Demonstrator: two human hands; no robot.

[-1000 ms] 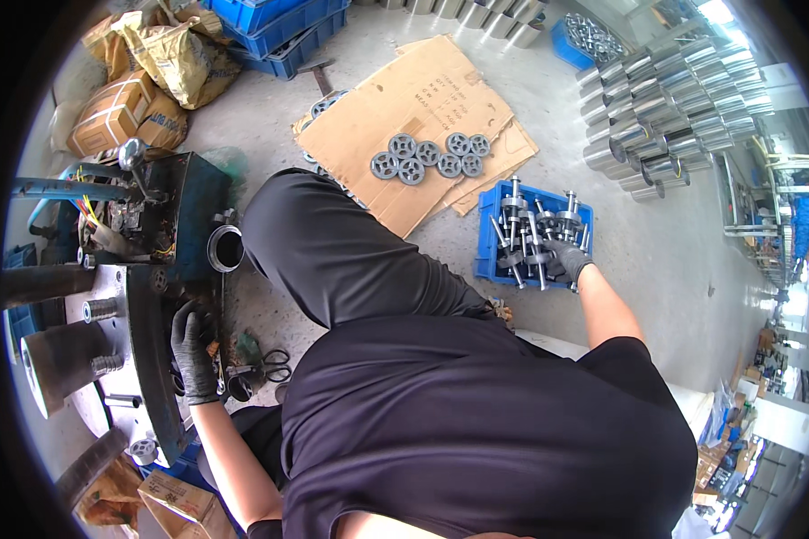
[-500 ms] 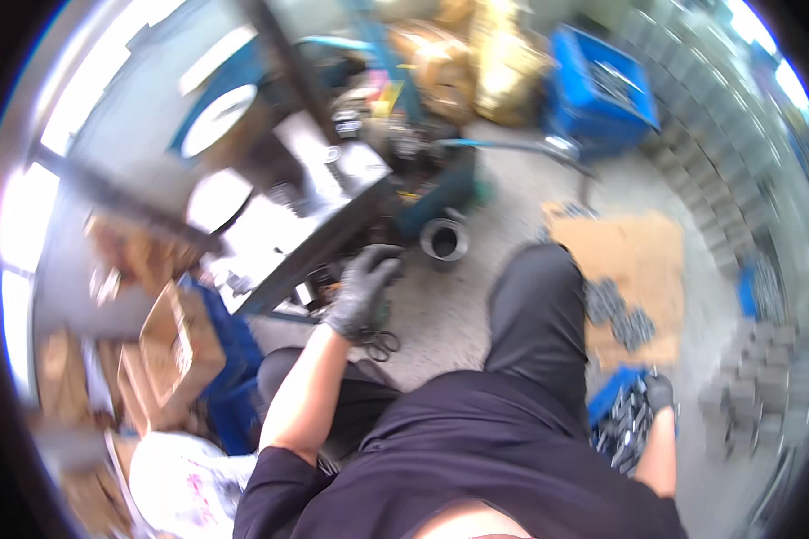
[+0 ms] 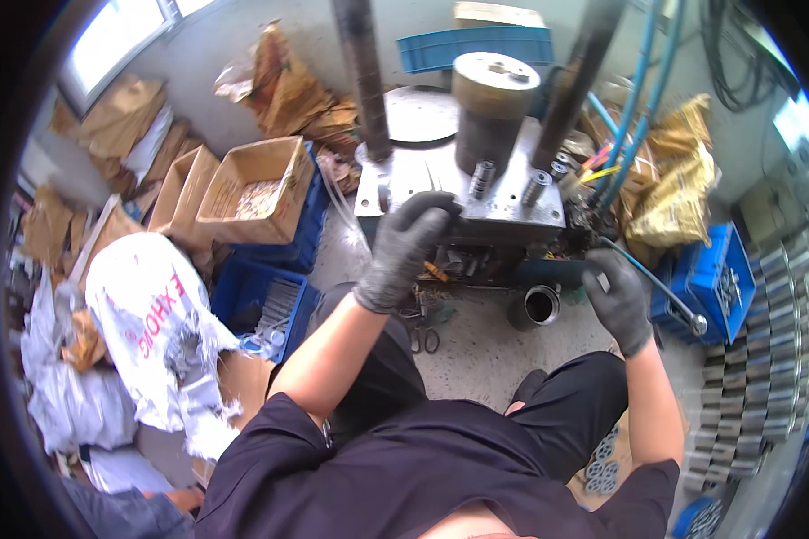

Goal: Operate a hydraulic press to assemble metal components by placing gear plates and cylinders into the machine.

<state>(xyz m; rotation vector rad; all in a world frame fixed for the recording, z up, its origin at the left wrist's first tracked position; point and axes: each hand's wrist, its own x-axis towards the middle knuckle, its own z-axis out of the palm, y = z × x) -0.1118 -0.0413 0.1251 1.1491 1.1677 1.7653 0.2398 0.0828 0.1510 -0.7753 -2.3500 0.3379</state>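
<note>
My left hand [image 3: 404, 253], in a dark grey glove, reaches over the front edge of a metal machine plate [image 3: 512, 216]. Its fingers are bunched together, and whatever they may hold is hidden. On the plate stand a thick metal cylinder [image 3: 490, 108], a coiled spring [image 3: 483, 180] and a short metal post [image 3: 537, 189]. My right hand [image 3: 618, 301], gloved alike, is raised right of the plate with fingers curled in. A small pale spot shows between thumb and fingers, too small to name. Below and between the hands stands a grey metal cup [image 3: 537, 308].
A control lever [image 3: 656, 278] crosses near my right hand, beside a blue bin [image 3: 715, 283]. Stacked metal tubes [image 3: 755, 359] line the right side. Cardboard boxes [image 3: 256, 189], a blue crate [image 3: 265, 301] and a white sack [image 3: 144, 314] lie left. Another person's sleeve [image 3: 117, 512] shows lower left.
My view has swung left to face the machine. My right hand has come up from the blue bin of metal parts at lower right. My left hand has moved forward over the plate edge.
</note>
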